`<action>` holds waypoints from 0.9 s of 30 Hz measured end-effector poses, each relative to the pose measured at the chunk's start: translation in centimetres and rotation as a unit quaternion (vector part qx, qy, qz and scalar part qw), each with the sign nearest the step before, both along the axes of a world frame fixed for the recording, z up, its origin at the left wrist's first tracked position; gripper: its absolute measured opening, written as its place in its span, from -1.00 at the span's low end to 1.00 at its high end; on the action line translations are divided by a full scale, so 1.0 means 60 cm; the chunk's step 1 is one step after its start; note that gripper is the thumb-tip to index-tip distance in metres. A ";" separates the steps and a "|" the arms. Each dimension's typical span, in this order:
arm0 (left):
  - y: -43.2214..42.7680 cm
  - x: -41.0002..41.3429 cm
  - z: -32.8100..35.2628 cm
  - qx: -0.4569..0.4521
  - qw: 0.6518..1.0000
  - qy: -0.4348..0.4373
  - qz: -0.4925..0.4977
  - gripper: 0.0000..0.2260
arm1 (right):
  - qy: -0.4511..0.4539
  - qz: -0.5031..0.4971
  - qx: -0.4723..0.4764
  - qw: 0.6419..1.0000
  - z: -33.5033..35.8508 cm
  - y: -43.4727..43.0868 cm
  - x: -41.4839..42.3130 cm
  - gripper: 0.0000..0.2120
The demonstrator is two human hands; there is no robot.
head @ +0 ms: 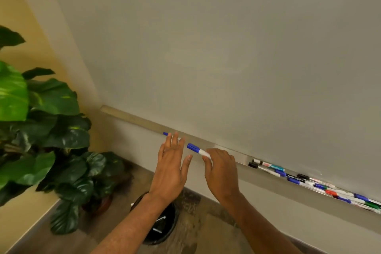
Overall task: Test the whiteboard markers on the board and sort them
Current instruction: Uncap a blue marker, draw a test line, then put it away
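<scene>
Flat left hand (170, 163) seemingly half-hides second marker (165, 133); right hand (221, 169) pinches blue marker (194, 148).

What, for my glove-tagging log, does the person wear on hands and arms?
Nothing that shows. The left hand and right hand are bare, with no gloves or rings visible. The left forearm and right forearm are bare too, with no sleeves down to the frame's edge. No watch or band is plain at either wrist.
</scene>
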State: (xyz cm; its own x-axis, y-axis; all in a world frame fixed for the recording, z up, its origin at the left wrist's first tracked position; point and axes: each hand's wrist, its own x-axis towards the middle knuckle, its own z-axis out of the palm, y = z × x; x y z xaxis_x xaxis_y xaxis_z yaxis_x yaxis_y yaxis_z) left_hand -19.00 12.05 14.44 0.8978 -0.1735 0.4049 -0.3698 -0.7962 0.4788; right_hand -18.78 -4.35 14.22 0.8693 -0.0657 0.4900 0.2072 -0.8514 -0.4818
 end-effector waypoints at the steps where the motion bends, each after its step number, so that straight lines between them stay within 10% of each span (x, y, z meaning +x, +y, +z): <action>1: 0.010 -0.006 -0.013 0.003 1.000 0.007 0.015 -0.49 | 0.009 0.009 -0.004 1.000 -0.014 0.008 0.000 -0.88; 27: 0.226 -0.018 -0.361 0.089 0.966 0.160 0.185 -0.46 | 0.186 0.156 -0.177 0.954 -0.382 0.209 0.058 -0.66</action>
